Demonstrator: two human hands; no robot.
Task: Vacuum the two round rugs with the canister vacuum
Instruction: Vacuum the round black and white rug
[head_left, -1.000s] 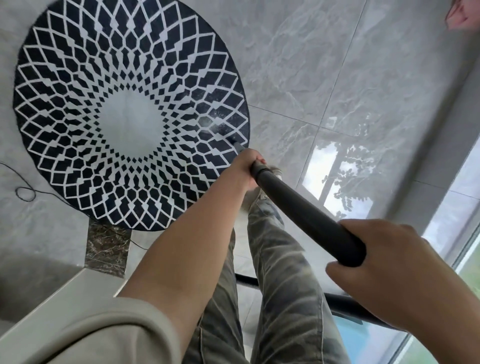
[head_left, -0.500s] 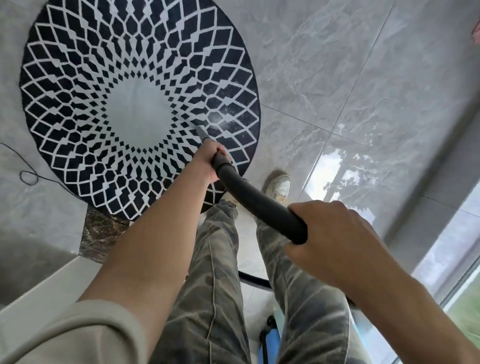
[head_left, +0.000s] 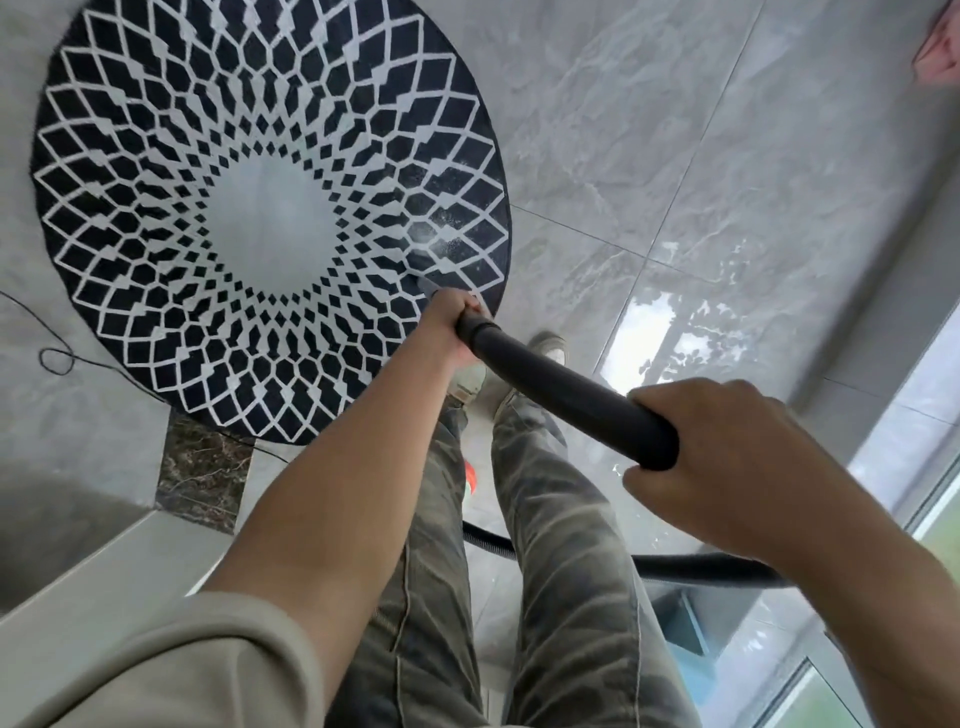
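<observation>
A person's left hand (head_left: 449, 325) is gripping the front end of the canister vacuum's black wand (head_left: 566, 395) while the right hand (head_left: 727, 457) is clasping its rear end, pressing the nozzle (head_left: 428, 287) onto the near right edge of a black-and-white round rug (head_left: 156, 208) lying on the grey tiled floor (head_left: 675, 130). A pale dusty patch (head_left: 441, 239) is showing just beyond the nozzle, suggesting this rug is only partly done. The hose (head_left: 701, 564) is trailing behind the legs, and no second rug is plainly showing.
</observation>
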